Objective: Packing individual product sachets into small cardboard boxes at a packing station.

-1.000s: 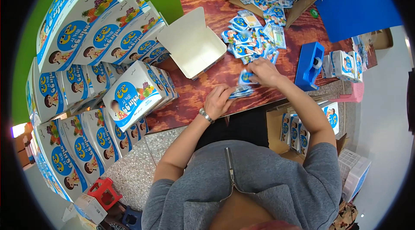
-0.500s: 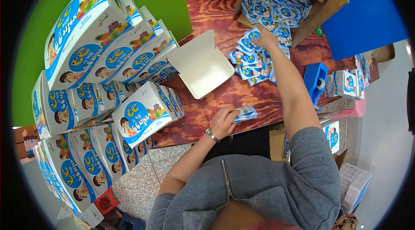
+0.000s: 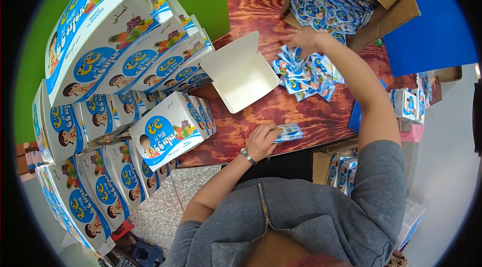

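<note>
My left hand (image 3: 262, 141) rests near the table's front edge, its fingers closed on a small stack of sachets (image 3: 290, 132) in blue, white and clear wrapping. Over a loose pile of the same sachets (image 3: 310, 80), my right hand (image 3: 304, 41) hovers with its fingers stretched out. I see nothing held in it. An unfolded-lid white box (image 3: 247, 85) stands left of the pile, its bare inside showing. Behind the pile, a brown carton (image 3: 394, 28) lies with its mouth toward me, full of many more sachets (image 3: 331, 3).
Printed white boxes (image 3: 120, 61) are stacked high on the left, with one box (image 3: 163, 131) jutting toward the table (image 3: 311, 159). A blue tape dispenser (image 3: 355, 116) is partly hidden behind my right forearm. Further right sit more small boxes (image 3: 404, 102).
My right hand has lifted off the sachet pile, moved slightly back, and its fingers have spread. The left hand keeps its hold on the stack. The view has shifted a little.
</note>
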The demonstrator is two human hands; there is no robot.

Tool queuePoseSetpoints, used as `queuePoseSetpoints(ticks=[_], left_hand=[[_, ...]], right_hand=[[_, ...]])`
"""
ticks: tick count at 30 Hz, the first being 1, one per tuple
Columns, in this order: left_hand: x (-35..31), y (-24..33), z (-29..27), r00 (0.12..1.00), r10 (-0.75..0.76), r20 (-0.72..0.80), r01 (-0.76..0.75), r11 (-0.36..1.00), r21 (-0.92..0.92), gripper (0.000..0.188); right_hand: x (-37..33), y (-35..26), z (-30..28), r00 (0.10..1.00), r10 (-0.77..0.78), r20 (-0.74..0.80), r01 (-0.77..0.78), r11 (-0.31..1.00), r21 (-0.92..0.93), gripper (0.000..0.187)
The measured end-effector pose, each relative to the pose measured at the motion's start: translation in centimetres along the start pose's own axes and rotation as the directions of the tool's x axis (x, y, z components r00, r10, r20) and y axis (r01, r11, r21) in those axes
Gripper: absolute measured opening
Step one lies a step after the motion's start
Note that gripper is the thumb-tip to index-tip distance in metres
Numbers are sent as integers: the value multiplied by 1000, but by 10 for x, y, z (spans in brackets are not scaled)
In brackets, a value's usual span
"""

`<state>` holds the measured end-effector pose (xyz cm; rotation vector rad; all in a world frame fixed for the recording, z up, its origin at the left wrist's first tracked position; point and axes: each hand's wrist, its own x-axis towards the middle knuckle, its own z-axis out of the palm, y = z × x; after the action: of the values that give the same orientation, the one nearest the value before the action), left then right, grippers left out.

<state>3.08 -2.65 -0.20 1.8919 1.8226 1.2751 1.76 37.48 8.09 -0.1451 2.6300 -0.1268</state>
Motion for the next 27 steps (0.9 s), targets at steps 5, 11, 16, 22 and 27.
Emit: queuePoseSetpoints(ticks=[5,11,16,22,27], left_hand=[[2,-1,2,1000,12,8,-12,1000,0,45],[0,-1,1,1000,18,-18,-17,1000,14,45],[3,2,1,1000,6,-12,-6,1000,-10,50],[5,2,6,1000,24,-12,-24,1000,-6,45],[1,4,-1,999,6,-37,-7,1000,-18,46]], right_hand=[[-17,-1,-1,994,104,39,-109,981,162,41],[-65,-23,-18,946,277,-171,-169,867,468,51],[-70,-26,9,871,395,-293,-224,848,480,62],[-41,-43,43,738,485,-468,-324,864,385,79],[-89,-42,39,471,762,-446,-357,626,693,55]])
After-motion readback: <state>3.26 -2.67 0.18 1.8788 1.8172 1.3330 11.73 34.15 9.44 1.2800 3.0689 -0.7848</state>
